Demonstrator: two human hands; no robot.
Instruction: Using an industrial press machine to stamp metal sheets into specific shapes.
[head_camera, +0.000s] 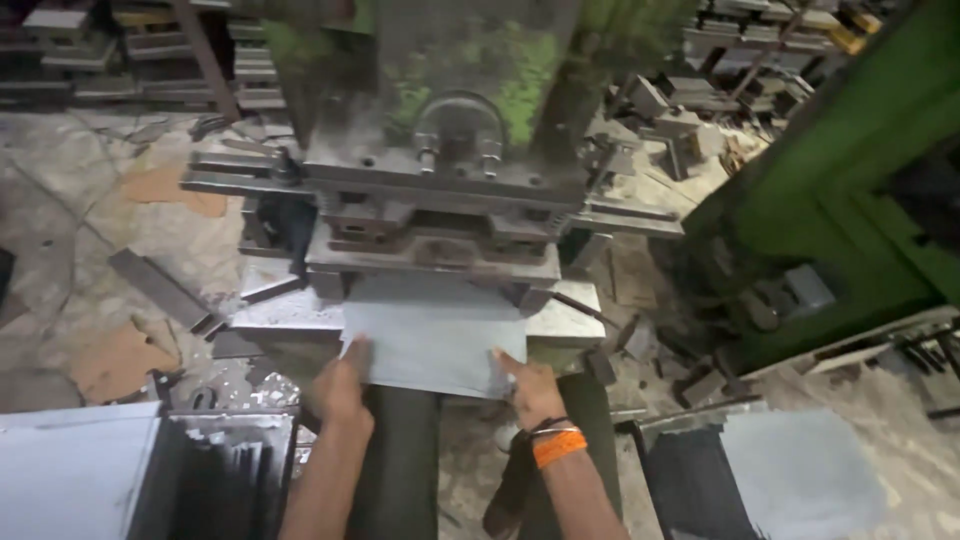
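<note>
Both hands gripped the near edge of the grey metal sheet (432, 335): left hand (343, 385) and right hand (530, 388), fingers closed on it. The sheet lay on the press bed (565, 322), its far edge under the die (435, 250). Judged progress: sheet loaded, apparently unpressed; more sheets (800, 470) were stacked at right.

no packages, labels, signs or screens are visible here.

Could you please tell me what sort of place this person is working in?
Most likely a metal stamping workshop: both hands feed a grey metal sheet into a heavy green press, with metal parts stacked on shelves and offcuts littering the floor.
</note>
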